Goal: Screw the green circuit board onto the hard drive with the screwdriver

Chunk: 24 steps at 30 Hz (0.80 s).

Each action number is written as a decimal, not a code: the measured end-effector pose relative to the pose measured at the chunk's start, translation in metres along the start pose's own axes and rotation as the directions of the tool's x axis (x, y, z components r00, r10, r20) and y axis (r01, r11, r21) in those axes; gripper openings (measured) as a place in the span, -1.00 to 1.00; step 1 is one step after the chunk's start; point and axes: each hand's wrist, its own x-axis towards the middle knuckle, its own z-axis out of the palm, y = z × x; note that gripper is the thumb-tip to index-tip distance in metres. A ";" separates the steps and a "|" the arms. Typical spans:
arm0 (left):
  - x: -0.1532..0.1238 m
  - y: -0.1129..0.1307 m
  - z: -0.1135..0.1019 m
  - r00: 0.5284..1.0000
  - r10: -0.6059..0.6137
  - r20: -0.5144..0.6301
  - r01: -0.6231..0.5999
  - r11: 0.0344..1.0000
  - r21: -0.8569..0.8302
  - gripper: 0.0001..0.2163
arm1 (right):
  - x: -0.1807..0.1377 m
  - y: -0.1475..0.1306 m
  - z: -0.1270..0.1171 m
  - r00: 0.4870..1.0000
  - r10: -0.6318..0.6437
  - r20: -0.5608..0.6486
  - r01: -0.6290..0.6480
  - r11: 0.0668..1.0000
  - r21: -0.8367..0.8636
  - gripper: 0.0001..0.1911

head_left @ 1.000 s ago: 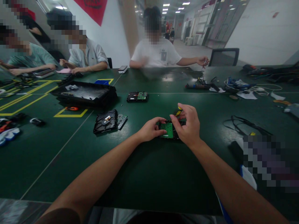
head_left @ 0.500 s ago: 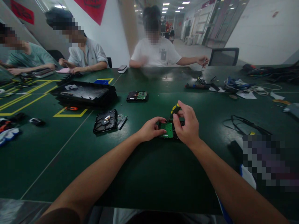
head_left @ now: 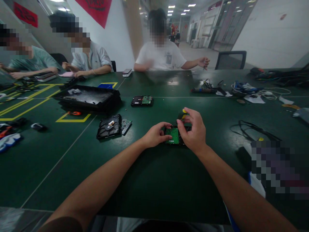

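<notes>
A hard drive with a green circuit board [head_left: 173, 136] lies board side up on the table in front of me. My left hand [head_left: 155, 134] grips its left end, fingers on the far edge and thumb on the near side. Between the thumb and fingers of my right hand [head_left: 193, 129] is a short yellow and black screwdriver [head_left: 182, 114], held over the drive's far edge. Its tip is too small and dark to make out. The right hand covers part of the drive's right end.
To the left lie an opened hard drive [head_left: 109, 126] and a loose circuit board [head_left: 126, 126]. Another hard drive [head_left: 142, 101] sits farther back, near a black tray [head_left: 87, 96]. Cables [head_left: 256, 129] lie at right. A person [head_left: 160, 56] sits opposite, with two others at left.
The fingers of my right hand have shifted on the screwdriver handle, and its tilt has altered slightly. My left hand and the hard drive stay in place.
</notes>
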 end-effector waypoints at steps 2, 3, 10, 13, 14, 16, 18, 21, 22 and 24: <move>0.000 -0.002 0.000 1.000 0.008 -0.001 -0.008 1.000 0.017 -0.48 | 0.001 -0.001 0.000 1.000 -0.003 -0.014 0.003 1.000 -0.013 -0.41; 0.000 -0.003 0.000 1.000 0.011 -0.002 -0.011 1.000 0.019 -0.48 | 0.001 -0.001 0.000 1.000 -0.007 -0.016 0.007 1.000 -0.015 -0.41; 0.001 -0.004 0.001 1.000 -0.001 -0.004 0.001 1.000 -0.008 -0.48 | 0.001 -0.002 -0.001 1.000 -0.008 0.002 0.008 1.000 0.007 -0.39; 0.001 -0.004 0.000 1.000 0.004 -0.004 -0.004 1.000 0.009 -0.47 | 0.001 -0.002 -0.001 1.000 -0.012 -0.010 0.012 1.000 -0.013 -0.41; 0.001 -0.004 0.000 1.000 0.004 -0.003 -0.004 1.000 0.010 -0.47 | 0.001 -0.002 -0.001 1.000 -0.015 -0.009 0.015 1.000 -0.017 -0.41; 0.001 -0.004 0.000 1.000 0.000 -0.002 0.000 1.000 0.001 -0.47 | 0.000 -0.001 0.000 1.000 -0.016 0.002 0.016 1.000 -0.014 -0.40; 0.001 -0.004 0.000 1.000 -0.003 0.001 0.003 1.000 -0.013 -0.47 | -0.001 -0.001 0.001 1.000 -0.003 0.011 0.003 1.000 0.001 -0.37; 0.001 -0.003 0.000 1.000 0.005 0.003 -0.005 1.000 -0.013 -0.47 | -0.002 0.002 0.002 1.000 0.016 0.004 -0.016 1.000 0.013 -0.34; 0.001 -0.003 0.000 1.000 0.008 0.003 -0.008 1.000 -0.010 -0.47 | -0.002 0.002 0.002 1.000 0.015 -0.001 -0.015 1.000 0.012 -0.34; 0.001 -0.002 0.000 1.000 0.011 0.004 -0.011 1.000 -0.013 -0.47 | -0.002 0.002 0.001 1.000 0.001 -0.002 -0.001 1.000 0.002 -0.34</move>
